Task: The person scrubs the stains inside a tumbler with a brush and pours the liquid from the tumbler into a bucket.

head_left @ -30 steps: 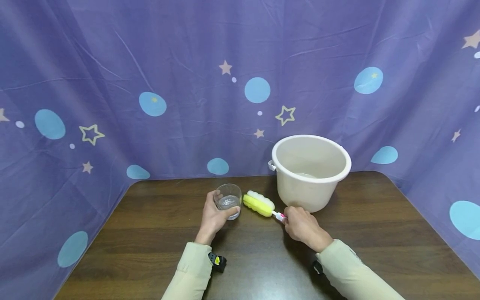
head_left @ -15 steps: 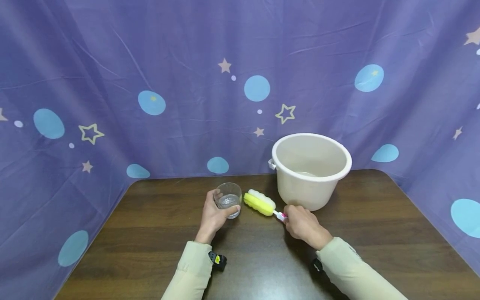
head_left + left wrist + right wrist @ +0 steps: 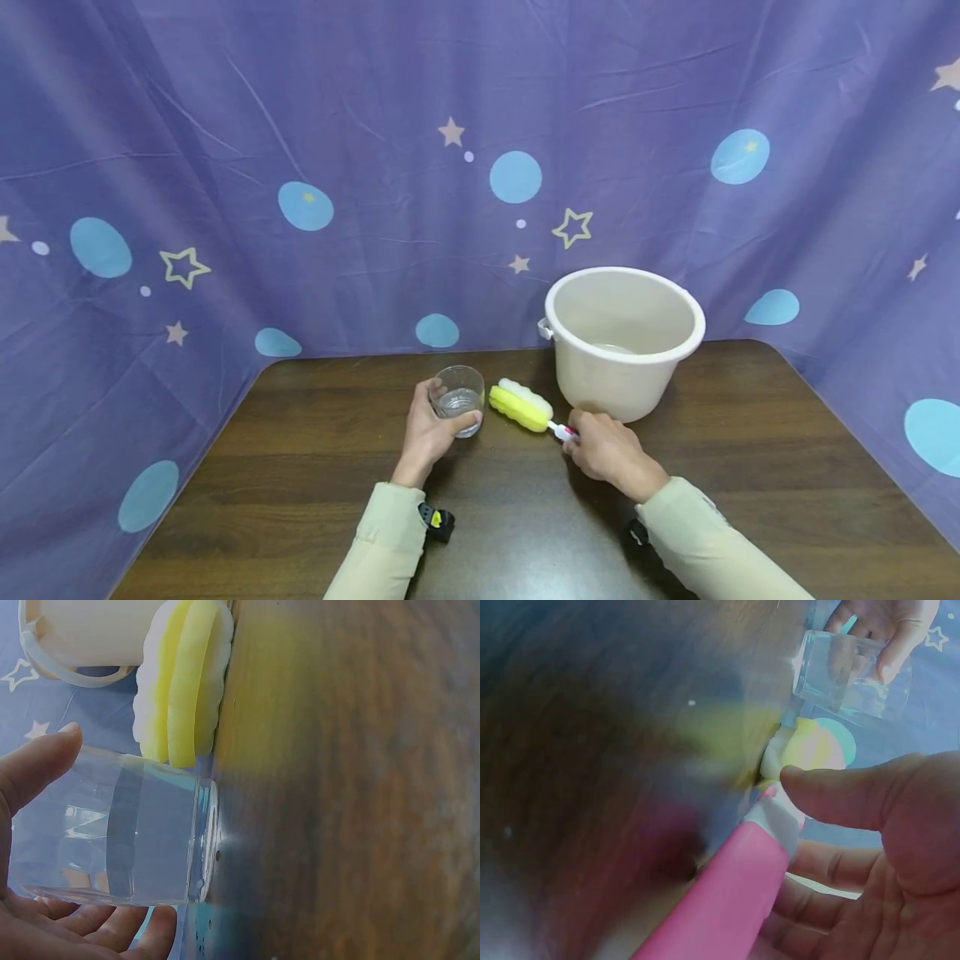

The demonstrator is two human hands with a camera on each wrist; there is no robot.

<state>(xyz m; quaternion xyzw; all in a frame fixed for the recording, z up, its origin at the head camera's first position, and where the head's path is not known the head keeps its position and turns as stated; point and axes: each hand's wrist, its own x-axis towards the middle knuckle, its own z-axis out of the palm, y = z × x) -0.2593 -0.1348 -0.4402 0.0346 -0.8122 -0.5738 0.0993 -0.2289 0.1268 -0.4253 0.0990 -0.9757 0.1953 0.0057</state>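
In the head view my left hand (image 3: 427, 429) holds a clear drinking glass (image 3: 459, 404) upright near the middle of the table, thumb on one side and fingers on the other. The left wrist view shows the glass (image 3: 150, 832) with its base down at the wood. Just right of it lies a sponge bottle brush (image 3: 521, 406), yellow and white, its head pointing toward the glass. My right hand (image 3: 606, 450) grips the brush by its pink and white handle (image 3: 727, 892), thumb on the white neck and fingers around the far side.
A cream plastic bucket (image 3: 611, 383) stands behind my right hand, its handle lug on the left side. Both stand on a dark wooden table (image 3: 315, 467). A purple curtain (image 3: 375, 208) with stars and blue spots hangs behind the back edge.
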